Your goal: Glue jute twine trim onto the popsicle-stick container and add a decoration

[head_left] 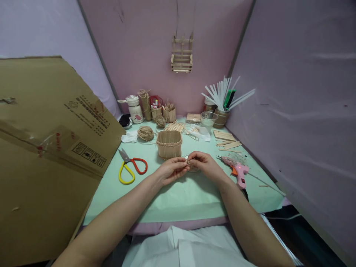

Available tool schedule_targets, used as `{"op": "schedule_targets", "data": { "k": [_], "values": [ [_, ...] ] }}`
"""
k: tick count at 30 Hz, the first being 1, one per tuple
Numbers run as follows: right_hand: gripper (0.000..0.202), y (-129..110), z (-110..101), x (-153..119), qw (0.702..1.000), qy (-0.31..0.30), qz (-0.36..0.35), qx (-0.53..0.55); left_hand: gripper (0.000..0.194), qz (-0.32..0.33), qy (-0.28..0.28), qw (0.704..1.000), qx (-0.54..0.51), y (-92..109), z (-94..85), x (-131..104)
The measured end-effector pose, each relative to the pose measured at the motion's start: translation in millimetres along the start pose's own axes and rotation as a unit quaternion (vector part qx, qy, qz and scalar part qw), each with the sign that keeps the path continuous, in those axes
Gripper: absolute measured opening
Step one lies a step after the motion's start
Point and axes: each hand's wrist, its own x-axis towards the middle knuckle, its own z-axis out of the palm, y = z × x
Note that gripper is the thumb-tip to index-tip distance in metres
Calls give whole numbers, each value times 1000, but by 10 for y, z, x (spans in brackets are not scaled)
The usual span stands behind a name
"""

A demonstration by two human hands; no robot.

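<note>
My left hand (174, 170) and my right hand (204, 165) meet above the middle of the table, fingertips pinched together. Between them is a small tan bit, too small to name. Partly hidden under my right hand lies a pale round piece (194, 169). Just behind my hands stands a basket of craft sticks (169, 145) with a braided twine rim. Scissors (129, 165) with one red and one yellow handle lie open to the left. On the right rests a pink hot glue gun (236, 170).
A large cardboard box (50, 155) leans in from the left. At the back are a twine ball (145, 133), loose craft sticks (174, 127), a white bottle (135, 110), a clear cup (209, 119) and a pot of glue sticks (221, 118). More sticks (226, 141) lie right.
</note>
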Motion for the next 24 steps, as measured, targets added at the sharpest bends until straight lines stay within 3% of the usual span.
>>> {"op": "schedule_targets", "data": {
  "k": [6, 10, 13, 16, 24],
  "values": [
    [19, -12, 21, -11, 999, 12, -19, -41, 19, 4, -8, 1000, 2, -2, 22, -25],
    [23, 22, 56, -8, 996, 76, -6, -45, 25, 110, 45, 991, 53, -57, 66, -10],
    [22, 58, 94, -3, 992, 110, 18, -50, 27, 213, 101, 965, 113, -95, 101, 1],
    [22, 88, 130, 0, 992, 115, 32, -36, 26, 265, 125, 941, 167, -112, 128, -3],
    [26, 103, 125, 8, 990, 126, 53, -25, 27, 227, 95, 959, 140, -127, 115, 8]
  ]
}}
